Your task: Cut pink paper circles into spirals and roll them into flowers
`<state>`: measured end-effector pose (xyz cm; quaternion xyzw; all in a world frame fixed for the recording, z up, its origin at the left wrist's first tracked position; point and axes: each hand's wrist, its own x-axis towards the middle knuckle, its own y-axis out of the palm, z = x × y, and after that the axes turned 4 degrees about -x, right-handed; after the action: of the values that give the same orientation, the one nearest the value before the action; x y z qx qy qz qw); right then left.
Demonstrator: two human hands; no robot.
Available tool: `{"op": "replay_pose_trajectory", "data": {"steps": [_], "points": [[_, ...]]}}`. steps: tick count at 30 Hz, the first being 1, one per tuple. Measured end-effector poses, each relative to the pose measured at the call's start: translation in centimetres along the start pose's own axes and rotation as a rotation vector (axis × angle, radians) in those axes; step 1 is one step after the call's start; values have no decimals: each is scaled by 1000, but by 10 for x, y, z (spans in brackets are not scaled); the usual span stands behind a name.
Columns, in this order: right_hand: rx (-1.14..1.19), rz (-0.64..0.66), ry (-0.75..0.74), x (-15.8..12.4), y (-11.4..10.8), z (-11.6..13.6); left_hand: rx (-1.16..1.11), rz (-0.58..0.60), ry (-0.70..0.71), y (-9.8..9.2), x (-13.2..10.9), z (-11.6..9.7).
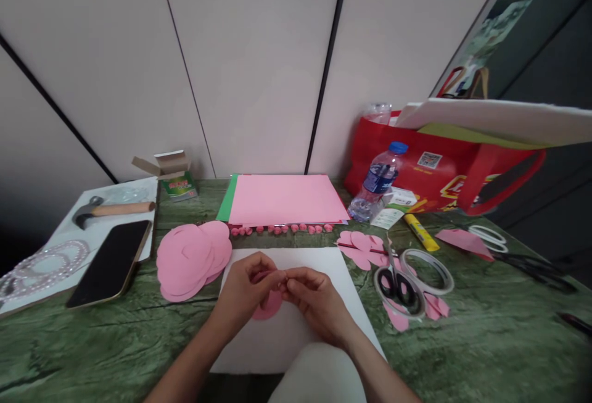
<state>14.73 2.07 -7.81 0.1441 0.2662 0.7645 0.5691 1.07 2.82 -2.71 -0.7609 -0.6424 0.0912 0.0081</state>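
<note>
Over a white board (296, 347), my left hand (247, 289) and my right hand (319, 301) meet at their fingertips. Both are closed in a pinch on a piece of pink paper (267, 307). Its curved lower part hangs below my left fingers, while the pinched end is mostly hidden by the fingertips. A pile of round pink paper cutouts (192, 258) lies left of the board. Behind the board runs a row of small pink rolled paper pieces (282, 229).
Pink sheets (289, 199) lie at the back. On the right are scissors (395, 282), tape rolls (428, 270), a glue stick (420, 233), a water bottle (377, 184) and a red bag (425, 171). Leftward are a phone (113, 261), a hammer (115, 208) and a small box (178, 184).
</note>
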Motion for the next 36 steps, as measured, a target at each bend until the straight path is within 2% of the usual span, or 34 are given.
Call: {"op": "replay_pose_trajectory", "data": {"steps": [9,15,21,29,36], "points": [[-71,-90,14,-2,-1,0,65,1,20,5,-5,-4],[-204,-117,-38,-4,-2,1,44,13,28,6,-4,1],[-149,-95,-62,-6,0,6,-39,39,71,1,-4,4],[-158,-62,-54,-6,-1,7,52,-11,47,0,-4,0],[-163,-145,-33,-5,-4,2,73,9,39,-3,-3,2]]}}
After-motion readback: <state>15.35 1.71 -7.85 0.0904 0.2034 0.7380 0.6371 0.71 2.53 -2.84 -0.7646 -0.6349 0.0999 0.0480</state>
